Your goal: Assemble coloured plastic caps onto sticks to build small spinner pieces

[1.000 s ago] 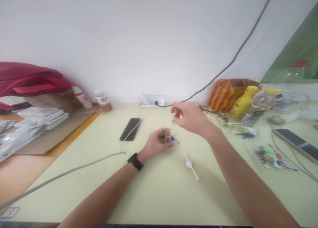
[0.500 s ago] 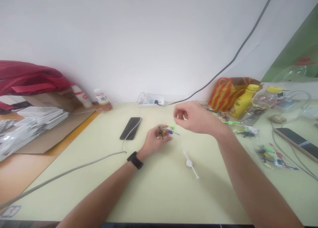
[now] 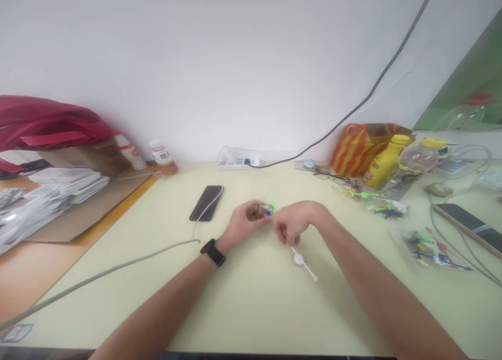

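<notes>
My left hand [image 3: 245, 224], with a dark watch on the wrist, is closed around a small clear bag of coloured plastic spinner arrows [image 3: 268, 212]; blue, green and yellow bits show past the fingers. Just right of it, my right hand [image 3: 291, 224] points down with curled fingers. Its fingertips are pinched at the upper end of a white spinner arrow [image 3: 299, 259], a thin pointer with a round middle, low over the table. That upper tip is hidden by the fingers.
At the right lie more bags of coloured arrows [image 3: 431, 250], a phone [image 3: 470, 227] and cables. Behind them stand a yellow bottle [image 3: 386, 161] and a striped bag [image 3: 349, 148]. A black phone [image 3: 206, 203] and a power strip [image 3: 239, 159] are further back. White trays [image 3: 74, 185] are at left.
My right hand has come down from above the table to the white arrow's upper end. The arrow has turned and shifted slightly. My left hand stays on the bag.
</notes>
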Tool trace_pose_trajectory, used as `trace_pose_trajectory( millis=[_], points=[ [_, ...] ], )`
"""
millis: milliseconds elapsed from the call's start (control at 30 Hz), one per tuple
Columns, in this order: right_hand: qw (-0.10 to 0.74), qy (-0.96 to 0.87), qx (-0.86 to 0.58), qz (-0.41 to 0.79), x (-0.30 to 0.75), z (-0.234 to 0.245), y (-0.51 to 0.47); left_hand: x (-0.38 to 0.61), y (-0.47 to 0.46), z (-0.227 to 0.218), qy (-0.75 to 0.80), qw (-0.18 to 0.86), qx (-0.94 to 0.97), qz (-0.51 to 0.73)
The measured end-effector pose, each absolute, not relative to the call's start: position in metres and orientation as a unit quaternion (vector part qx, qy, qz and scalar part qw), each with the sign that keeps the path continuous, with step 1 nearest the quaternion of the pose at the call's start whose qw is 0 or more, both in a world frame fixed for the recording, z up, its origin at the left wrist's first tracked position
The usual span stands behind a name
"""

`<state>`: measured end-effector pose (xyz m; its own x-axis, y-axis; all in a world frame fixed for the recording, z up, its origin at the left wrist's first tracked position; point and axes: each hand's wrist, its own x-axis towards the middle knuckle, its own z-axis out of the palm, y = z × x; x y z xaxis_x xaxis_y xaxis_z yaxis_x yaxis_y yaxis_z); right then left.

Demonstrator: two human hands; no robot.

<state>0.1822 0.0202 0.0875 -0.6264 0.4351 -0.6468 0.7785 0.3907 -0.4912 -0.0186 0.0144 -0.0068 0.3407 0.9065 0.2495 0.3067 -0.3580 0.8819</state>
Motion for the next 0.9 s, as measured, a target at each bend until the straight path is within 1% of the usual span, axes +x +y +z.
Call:
trace_pose_trajectory(
  millis=[100, 167, 267, 333, 400, 433, 467, 500, 567, 700, 800, 900],
  points=[
    [0.175, 0.823, 0.326, -0.43, 0.188, 0.092, 0.022, -0.018, 0.014, -0.006, 0.417, 0.387, 0.721, 0.396],
    [0.107, 0.838, 0.303, -0.44, 0.196, 0.106, 0.018, -0.018, 0.013, -0.006, 0.416, 0.391, 0.719, 0.396],
    [-0.063, 0.864, 0.296, -0.402, 0.21, 0.134, 0.006, -0.017, 0.011, -0.007, 0.415, 0.393, 0.719, 0.395],
    [-0.226, 0.856, 0.324, -0.333, 0.217, 0.151, -0.004, -0.017, 0.01, -0.008, 0.419, 0.392, 0.719, 0.392],
    [-0.38, 0.817, 0.362, -0.239, 0.219, 0.161, -0.011, -0.017, 0.01, -0.009, 0.426, 0.387, 0.722, 0.385],
    [-0.432, 0.794, 0.381, -0.193, 0.219, 0.164, -0.014, -0.017, 0.009, -0.009, 0.429, 0.382, 0.723, 0.382],
    [-0.463, 0.778, 0.396, -0.153, 0.218, 0.165, -0.016, -0.017, 0.009, -0.009, 0.432, 0.378, 0.725, 0.381],
    [-0.474, 0.771, 0.408, -0.123, 0.216, 0.164, -0.016, -0.017, 0.009, -0.009, 0.431, 0.376, 0.726, 0.382],
    [-0.453, 0.783, 0.418, -0.087, 0.212, 0.161, -0.015, -0.017, 0.009, -0.008, 0.424, 0.375, 0.727, 0.388],
    [-0.349, 0.832, 0.427, -0.07, 0.202, 0.148, -0.009, -0.015, 0.007, -0.008, 0.41, 0.373, 0.733, 0.394],
    [-0.256, 0.862, 0.428, -0.091, 0.196, 0.14, -0.008, -0.014, 0.005, -0.007, 0.416, 0.371, 0.732, 0.392],
    [-0.187, 0.879, 0.426, -0.105, 0.191, 0.136, -0.011, -0.013, 0.004, -0.007, 0.416, 0.371, 0.733, 0.391]
  ],
)
